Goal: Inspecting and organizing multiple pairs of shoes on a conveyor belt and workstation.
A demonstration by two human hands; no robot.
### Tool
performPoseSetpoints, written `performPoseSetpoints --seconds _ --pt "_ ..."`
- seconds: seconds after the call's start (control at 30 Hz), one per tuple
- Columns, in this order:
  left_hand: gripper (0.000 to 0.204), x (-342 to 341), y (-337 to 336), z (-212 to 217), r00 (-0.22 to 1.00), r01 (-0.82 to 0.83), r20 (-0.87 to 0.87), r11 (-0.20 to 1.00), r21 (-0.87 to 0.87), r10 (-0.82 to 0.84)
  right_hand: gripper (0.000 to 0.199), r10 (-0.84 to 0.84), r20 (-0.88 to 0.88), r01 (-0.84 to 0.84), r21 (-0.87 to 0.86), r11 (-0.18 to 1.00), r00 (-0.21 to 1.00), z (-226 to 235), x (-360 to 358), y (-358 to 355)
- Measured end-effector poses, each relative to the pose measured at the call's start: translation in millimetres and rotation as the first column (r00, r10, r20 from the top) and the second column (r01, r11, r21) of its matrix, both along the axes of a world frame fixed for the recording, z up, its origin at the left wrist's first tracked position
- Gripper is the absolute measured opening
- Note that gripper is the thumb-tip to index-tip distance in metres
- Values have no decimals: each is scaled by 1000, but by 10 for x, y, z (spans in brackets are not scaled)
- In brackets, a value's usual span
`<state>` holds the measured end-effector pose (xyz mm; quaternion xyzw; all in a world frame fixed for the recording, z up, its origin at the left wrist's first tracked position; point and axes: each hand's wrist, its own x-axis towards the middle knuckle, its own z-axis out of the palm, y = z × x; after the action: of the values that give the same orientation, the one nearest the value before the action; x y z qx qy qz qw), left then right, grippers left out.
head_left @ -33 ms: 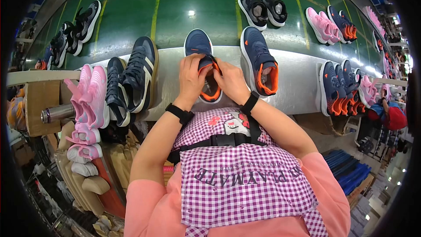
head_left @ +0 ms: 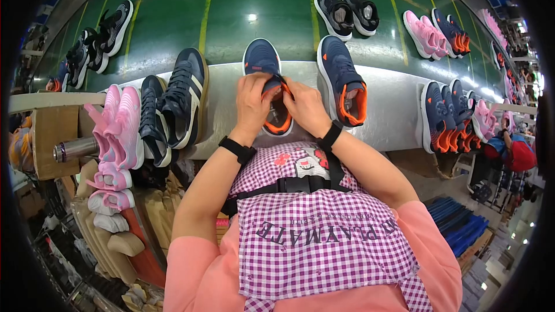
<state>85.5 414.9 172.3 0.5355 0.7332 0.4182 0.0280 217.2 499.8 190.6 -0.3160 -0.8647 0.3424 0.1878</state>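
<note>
A navy sneaker with an orange lining and white sole stands on the metal ledge in front of me, toe pointing away. My left hand is closed on the left side of its tongue and collar. From the other side, my right hand pinches the upper edge near the strap, its fingertips close to those of the left. My fingers hide the middle of the shoe. Just right of it rests a matching navy sneaker, untouched, its orange collar facing me.
Beyond the metal ledge runs a green conveyor belt with yellow lines, carrying black sneakers and pink sneakers. Dark striped sneakers and pink ones stand at left. More navy sneakers line the right.
</note>
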Motion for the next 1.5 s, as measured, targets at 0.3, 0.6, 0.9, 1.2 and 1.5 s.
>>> performPoseSetpoints --seconds 0.3,0.6,0.9,1.2,1.5 --pt "29 -82 -53 139 929 315 -207 949 13 -305 32 4 29 7 -376 926 1000 15 313 57" --pt "13 -31 273 467 606 532 -377 709 -463 -700 38 183 51 -154 -352 923 982 251 336 66" --pt "30 142 -51 335 674 326 -493 821 -470 -550 55 161 80 -144 -187 972 984 149 322 -55" --pt "27 28 -403 673 979 203 -35 979 -5 -203 31 43 -59 -52 -169 984 997 409 343 -93" --pt "37 -212 169 932 836 81 531 926 -368 138 38 444 363 -402 -187 896 819 94 -89 -343"
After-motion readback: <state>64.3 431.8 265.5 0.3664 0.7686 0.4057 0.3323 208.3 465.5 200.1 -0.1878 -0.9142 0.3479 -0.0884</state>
